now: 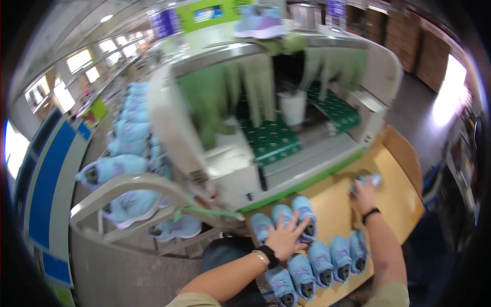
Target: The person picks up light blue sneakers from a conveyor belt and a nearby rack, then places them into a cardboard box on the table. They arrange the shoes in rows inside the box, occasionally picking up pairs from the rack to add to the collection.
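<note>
Factory floor, tan counter (337, 204): my left hand (284, 236) lies flat, fingers spread, on pale blue shoes (307, 258). Right hand (364, 194), farther ahead, clasps one more shoe (369, 179); I'd nudge gently, keeping rows tight.

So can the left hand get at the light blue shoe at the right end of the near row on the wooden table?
Probably yes, with a stretch. The left hand rests on the rear shoes; the end shoe lies uncovered, though the right forearm sits just beside it and may crowd the way.
</note>
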Demonstrator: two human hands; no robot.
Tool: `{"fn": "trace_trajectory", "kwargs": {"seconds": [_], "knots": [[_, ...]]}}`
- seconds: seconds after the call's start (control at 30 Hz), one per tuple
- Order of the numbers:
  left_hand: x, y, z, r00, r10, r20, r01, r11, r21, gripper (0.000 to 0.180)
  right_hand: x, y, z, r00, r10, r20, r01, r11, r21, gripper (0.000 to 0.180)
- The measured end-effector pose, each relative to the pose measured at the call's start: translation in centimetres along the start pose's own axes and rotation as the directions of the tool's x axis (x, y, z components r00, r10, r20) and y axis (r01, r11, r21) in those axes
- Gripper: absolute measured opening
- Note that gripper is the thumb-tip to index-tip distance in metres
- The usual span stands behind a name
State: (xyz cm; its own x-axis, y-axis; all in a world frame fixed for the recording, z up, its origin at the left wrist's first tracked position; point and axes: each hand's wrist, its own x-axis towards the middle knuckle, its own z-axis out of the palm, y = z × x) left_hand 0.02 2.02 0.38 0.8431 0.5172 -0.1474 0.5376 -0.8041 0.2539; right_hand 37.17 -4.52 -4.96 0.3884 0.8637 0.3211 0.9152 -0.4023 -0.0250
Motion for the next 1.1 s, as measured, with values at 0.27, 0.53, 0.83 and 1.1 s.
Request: {"fn": "trace_trajectory", "kwargs": {"seconds": [0.27,0.53,0.83,1.1], "knots": [[0.1,0.8,-0.3,0.999,0.031,0.022,-0.030,0.999,-0.035,0.097,-11.1,14.1,-1.0,0.847,0.522,0.097,-0.470,0.653,0.594,0.094],[0.5,0.4,-0.3,0.997,0.004,0.080,0.001,0.998,-0.064,0.099,-2.6,1.8,-3.3,0.871,0.117,0.476,-0.384,0.767,0.515,0.072],[0.0,0.6,-1.0,0.993,-0.050,0.106,0.046,0.998,0.040,0.098,-7.3,-10.4,-9.5,0.890,-0.188,0.415,-0.101,0.807,0.582,0.087],[-2.4,0.7,0.8,0.988,-0.150,-0.046,0.152,0.988,0.035,0.101,-20.5,-8.1,-12.6,0.924,0.076,0.375,-0.190,0.942,0.277,0.065]]}}
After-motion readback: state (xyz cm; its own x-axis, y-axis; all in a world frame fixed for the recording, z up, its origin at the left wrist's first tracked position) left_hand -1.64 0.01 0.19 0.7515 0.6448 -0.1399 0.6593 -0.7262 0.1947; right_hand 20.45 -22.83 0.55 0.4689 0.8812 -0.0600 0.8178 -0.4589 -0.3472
